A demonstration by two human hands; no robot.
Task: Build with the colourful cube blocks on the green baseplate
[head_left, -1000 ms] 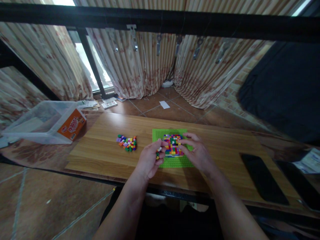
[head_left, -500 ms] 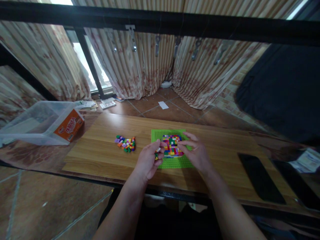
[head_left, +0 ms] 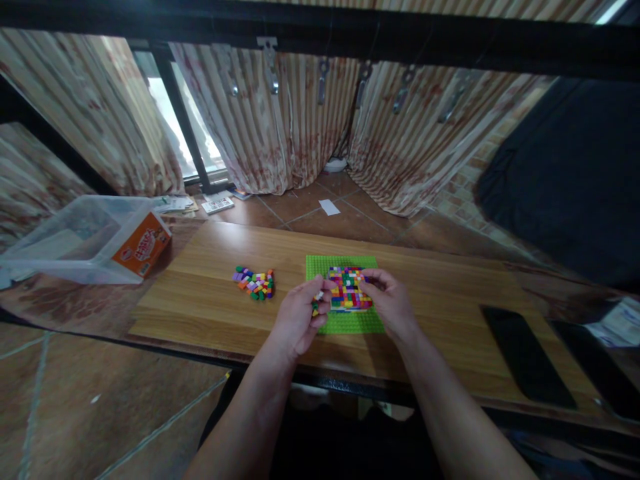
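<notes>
A green studded baseplate (head_left: 357, 325) lies on the wooden board, with a block of many-coloured toy bricks (head_left: 346, 293) built up on it. My left hand (head_left: 303, 310) is curled at the block's left side, its fingers closed around several small toy bricks (head_left: 316, 308), white, green and yellow among them. At the block's right edge, my right hand (head_left: 393, 300) has thumb and forefinger pinched together over the top bricks. Whatever sits between those fingertips is too small to make out. Left of the baseplate lies a loose pile of toy bricks (head_left: 256, 283) in mixed colours.
A clear plastic bin (head_left: 90, 267) with an orange label stands at the left. On the right of the wooden board (head_left: 200, 313) lies a black flat slab (head_left: 527, 357), with another dark one beyond. Curtains (head_left: 295, 127) hang behind a dark bar (head_left: 320, 40).
My right hand has drawn its spread fingers together into a pinch at the block's right edge. My left hand stays closed on its bricks. The view has shifted slightly.
</notes>
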